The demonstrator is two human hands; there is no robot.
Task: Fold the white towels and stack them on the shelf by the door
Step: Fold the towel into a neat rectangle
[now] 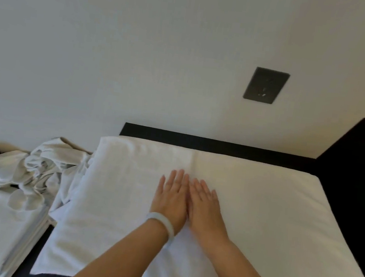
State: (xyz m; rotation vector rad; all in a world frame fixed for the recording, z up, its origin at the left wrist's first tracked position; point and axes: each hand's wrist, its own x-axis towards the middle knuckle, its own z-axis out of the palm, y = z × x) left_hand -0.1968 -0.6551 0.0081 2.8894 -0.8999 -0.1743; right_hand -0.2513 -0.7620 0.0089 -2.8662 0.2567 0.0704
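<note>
Where left hand [171, 198] meets right hand [205, 208], towel [270, 219]

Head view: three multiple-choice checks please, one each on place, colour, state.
1. The crumpled linen lies where? A) left of the spread towel B) right of it C) on the hands
2. The wall plate is? A) white B) dark grey C) red
3. The left hand and right hand are? A) gripping a corner B) flat on the towel C) raised off it
Answers: 1 A, it bunches by the towel's left edge; 2 B, it reads dark grey; 3 B, straight fingers lie side by side mid-towel.
</note>
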